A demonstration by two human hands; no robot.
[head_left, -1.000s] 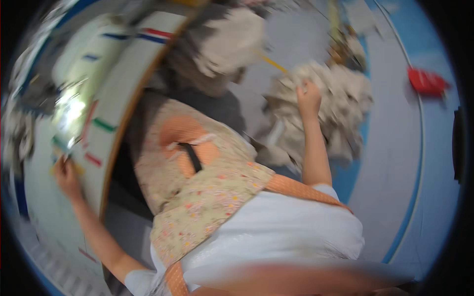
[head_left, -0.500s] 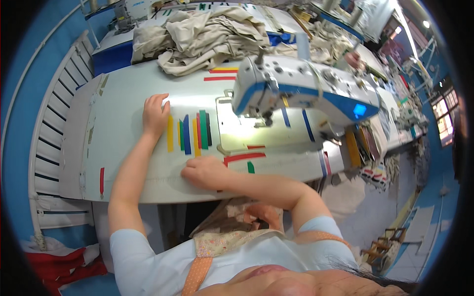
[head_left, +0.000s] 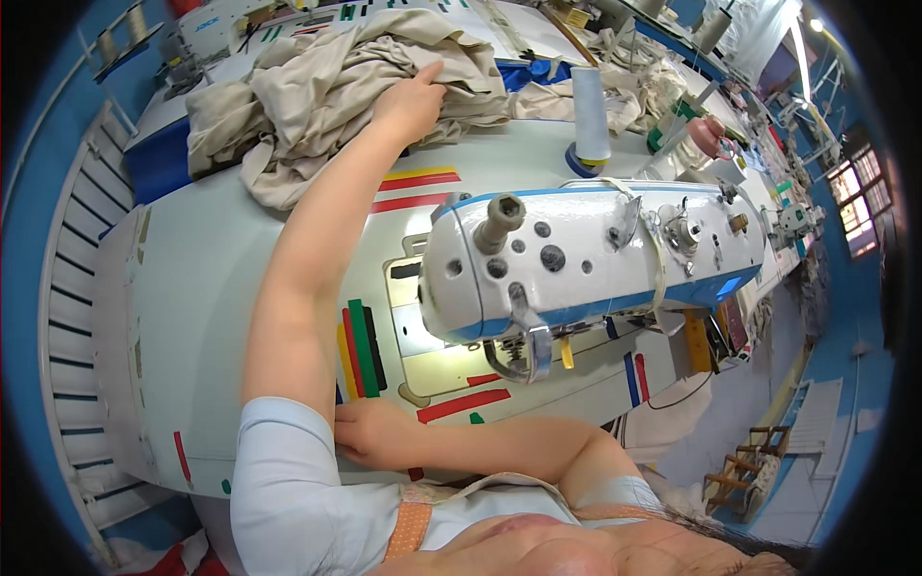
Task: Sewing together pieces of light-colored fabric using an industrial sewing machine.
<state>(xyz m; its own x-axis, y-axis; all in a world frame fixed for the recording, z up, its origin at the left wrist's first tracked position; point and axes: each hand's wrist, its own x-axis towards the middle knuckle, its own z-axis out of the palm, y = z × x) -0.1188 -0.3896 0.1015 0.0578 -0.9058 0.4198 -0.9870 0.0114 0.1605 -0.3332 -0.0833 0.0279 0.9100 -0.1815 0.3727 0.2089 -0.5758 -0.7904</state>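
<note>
My left hand [head_left: 411, 106] lies on a crumpled heap of beige fabric [head_left: 317, 106] at the far side of the table, its index finger stretched out and its other fingers partly hidden. Near the front edge, my right hand [head_left: 376, 434] rests curled on the white table [head_left: 202, 326]; anything inside its fingers is hidden. Just beyond it, short coloured strips [head_left: 361, 350] in yellow, red, green and black lie side by side. A white and blue sewing machine [head_left: 576, 254] stands to their right, its lit metal plate [head_left: 415, 334] below the head.
Red and yellow strips [head_left: 416, 192] lie between the fabric and the machine, and another red strip [head_left: 464, 405] lies before the plate. A pale thread cone [head_left: 592, 115] stands behind the machine. White rails [head_left: 72, 326] run along the table's left side.
My left hand has gone from beside the coloured strips to the fabric heap at the far side. My right hand remains curled near the front edge. The view has shifted forward over the machine.
</note>
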